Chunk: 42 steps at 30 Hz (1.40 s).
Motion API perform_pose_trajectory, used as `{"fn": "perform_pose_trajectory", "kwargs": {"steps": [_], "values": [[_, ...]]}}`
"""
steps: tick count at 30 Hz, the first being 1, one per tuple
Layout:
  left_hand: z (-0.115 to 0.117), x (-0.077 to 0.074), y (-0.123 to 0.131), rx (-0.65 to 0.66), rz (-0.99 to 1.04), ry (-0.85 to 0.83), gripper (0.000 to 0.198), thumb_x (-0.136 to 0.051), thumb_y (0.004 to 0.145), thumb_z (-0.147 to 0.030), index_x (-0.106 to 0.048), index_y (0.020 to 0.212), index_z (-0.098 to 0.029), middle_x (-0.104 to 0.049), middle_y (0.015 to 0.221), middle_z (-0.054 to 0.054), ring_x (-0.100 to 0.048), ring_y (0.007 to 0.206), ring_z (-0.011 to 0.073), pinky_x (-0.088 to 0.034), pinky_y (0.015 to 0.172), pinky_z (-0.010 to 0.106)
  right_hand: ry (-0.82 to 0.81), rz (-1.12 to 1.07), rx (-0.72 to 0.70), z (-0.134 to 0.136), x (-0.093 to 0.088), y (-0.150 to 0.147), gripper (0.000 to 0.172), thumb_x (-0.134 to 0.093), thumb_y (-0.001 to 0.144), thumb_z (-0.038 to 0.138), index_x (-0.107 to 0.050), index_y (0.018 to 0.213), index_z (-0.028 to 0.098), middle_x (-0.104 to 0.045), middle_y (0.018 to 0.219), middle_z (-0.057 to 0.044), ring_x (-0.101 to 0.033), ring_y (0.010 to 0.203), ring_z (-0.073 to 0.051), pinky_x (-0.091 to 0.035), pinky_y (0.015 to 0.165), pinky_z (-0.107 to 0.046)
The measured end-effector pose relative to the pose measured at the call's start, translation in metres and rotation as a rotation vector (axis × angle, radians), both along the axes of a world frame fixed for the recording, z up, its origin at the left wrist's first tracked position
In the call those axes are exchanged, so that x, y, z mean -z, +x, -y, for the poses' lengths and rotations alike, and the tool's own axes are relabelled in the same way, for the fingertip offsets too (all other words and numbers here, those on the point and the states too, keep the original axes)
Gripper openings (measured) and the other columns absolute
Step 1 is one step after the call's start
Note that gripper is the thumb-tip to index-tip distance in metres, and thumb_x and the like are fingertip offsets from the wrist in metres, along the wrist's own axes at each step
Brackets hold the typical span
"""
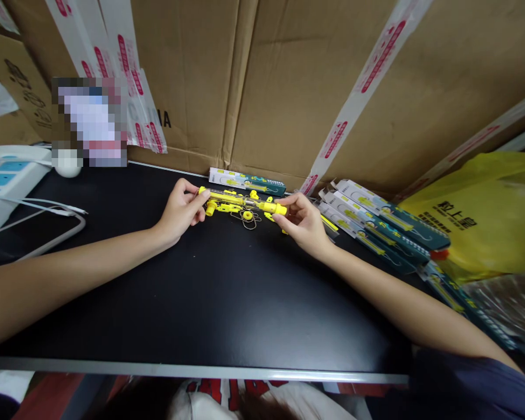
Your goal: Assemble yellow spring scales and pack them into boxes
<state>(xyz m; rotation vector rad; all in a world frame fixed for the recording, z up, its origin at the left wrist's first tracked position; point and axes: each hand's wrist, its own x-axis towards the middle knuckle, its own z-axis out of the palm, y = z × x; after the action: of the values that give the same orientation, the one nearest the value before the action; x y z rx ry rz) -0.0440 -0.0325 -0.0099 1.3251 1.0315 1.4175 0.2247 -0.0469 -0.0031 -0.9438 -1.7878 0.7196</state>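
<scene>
Both my hands hold one long clear tube with yellow ends (240, 200) level above the black table (210, 291). My left hand (181, 210) pinches its left end with fingers closed. My right hand (301, 221) pinches the yellow cap at its right end. Under the tube lie small yellow plastic parts (221, 207) and thin wire loops (247, 220). One teal and white packaged card (247, 181) lies just behind them by the cardboard.
A fanned pile of teal packaged cards (376, 224) lies right of my right hand. A yellow plastic bag (485, 216) sits at the far right. A white power strip (9, 175) with cables is at the left. Taped cardboard boxes (289, 87) wall the back.
</scene>
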Motion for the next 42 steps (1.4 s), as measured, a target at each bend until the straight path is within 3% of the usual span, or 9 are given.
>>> {"fn": "perform_pose_trajectory", "kwargs": {"steps": [8, 14, 20, 22, 25, 27, 35, 42], "values": [[-0.001, 0.000, 0.001, -0.015, 0.001, -0.018, 0.025, -0.061, 0.086, -0.021, -0.036, 0.082, -0.021, -0.052, 0.050, -0.011, -0.047, 0.033, 0.0025, -0.027, 0.029, 0.011, 0.242, 0.125, 0.054, -0.004, -0.003, 0.005, 0.025, -0.073, 0.079, 0.041, -0.063, 0.092, 0.023, -0.056, 0.094, -0.005, -0.056, 0.088, -0.019, -0.049, 0.067, -0.031], [-0.001, 0.002, -0.001, 0.001, -0.003, -0.004, 0.029, -0.065, 0.084, -0.025, -0.037, 0.082, -0.022, -0.052, 0.052, -0.011, -0.048, 0.034, 0.0031, -0.027, 0.029, 0.011, 0.029, 0.011, -0.011, -0.001, 0.002, 0.002, 0.037, -0.071, 0.078, 0.051, -0.055, 0.096, 0.023, -0.060, 0.090, -0.003, -0.053, 0.066, -0.013, -0.044, 0.054, -0.027], [-0.002, 0.002, -0.001, 0.003, 0.004, 0.000, 0.029, -0.066, 0.084, -0.027, -0.037, 0.082, -0.022, -0.052, 0.051, -0.011, -0.047, 0.034, 0.0029, -0.027, 0.029, 0.011, 0.032, 0.018, -0.033, 0.000, -0.001, 0.000, 0.036, -0.071, 0.079, 0.050, -0.055, 0.098, 0.023, -0.048, 0.062, 0.005, -0.043, 0.050, -0.009, -0.036, 0.047, -0.025], [-0.002, 0.002, -0.001, 0.002, 0.001, -0.005, 0.029, -0.065, 0.085, -0.027, -0.037, 0.082, -0.022, -0.052, 0.051, -0.011, -0.047, 0.034, 0.0030, -0.027, 0.029, 0.011, 0.098, 0.048, 0.013, 0.000, -0.003, 0.002, 0.032, -0.072, 0.079, 0.046, -0.059, 0.098, 0.022, -0.049, 0.067, 0.003, -0.045, 0.055, -0.010, -0.038, 0.049, -0.025], [-0.001, 0.001, -0.001, -0.002, 0.000, -0.009, 0.028, -0.064, 0.085, -0.026, -0.036, 0.082, -0.022, -0.052, 0.051, -0.011, -0.047, 0.034, 0.0031, -0.027, 0.029, 0.011, 0.202, 0.100, 0.070, 0.000, -0.005, 0.003, 0.027, -0.075, 0.076, 0.041, -0.065, 0.094, 0.022, -0.055, 0.089, -0.003, -0.054, 0.076, -0.016, -0.045, 0.054, -0.026], [-0.001, 0.002, -0.001, -0.010, 0.000, -0.009, 0.027, -0.063, 0.085, -0.023, -0.036, 0.082, -0.021, -0.052, 0.051, -0.010, -0.047, 0.034, 0.0031, -0.027, 0.029, 0.011, 0.194, 0.106, 0.057, 0.001, -0.005, 0.003, 0.024, -0.075, 0.077, 0.039, -0.065, 0.093, 0.023, -0.058, 0.099, -0.005, -0.058, 0.085, -0.018, -0.048, 0.056, -0.027], [0.000, 0.005, 0.000, -0.042, -0.050, 0.018, 0.029, -0.064, 0.084, -0.025, -0.035, 0.084, -0.022, -0.053, 0.055, -0.011, -0.048, 0.034, 0.0039, -0.028, 0.028, 0.012, 0.144, 0.085, 0.085, 0.001, 0.004, 0.001, 0.025, -0.070, 0.081, 0.038, -0.063, 0.098, 0.021, -0.065, 0.101, -0.006, -0.062, 0.082, -0.017, -0.054, 0.059, -0.029], [0.007, 0.000, 0.004, -0.029, -0.058, -0.004, 0.019, -0.058, 0.086, -0.018, -0.041, 0.094, -0.020, -0.054, 0.062, -0.009, -0.048, 0.033, 0.0021, -0.027, 0.028, 0.012, 0.105, 0.036, 0.072, -0.005, 0.005, 0.005, 0.028, -0.073, 0.078, 0.035, -0.064, 0.100, 0.020, -0.065, 0.101, -0.006, -0.062, 0.080, -0.017, -0.054, 0.056, -0.028]]}}
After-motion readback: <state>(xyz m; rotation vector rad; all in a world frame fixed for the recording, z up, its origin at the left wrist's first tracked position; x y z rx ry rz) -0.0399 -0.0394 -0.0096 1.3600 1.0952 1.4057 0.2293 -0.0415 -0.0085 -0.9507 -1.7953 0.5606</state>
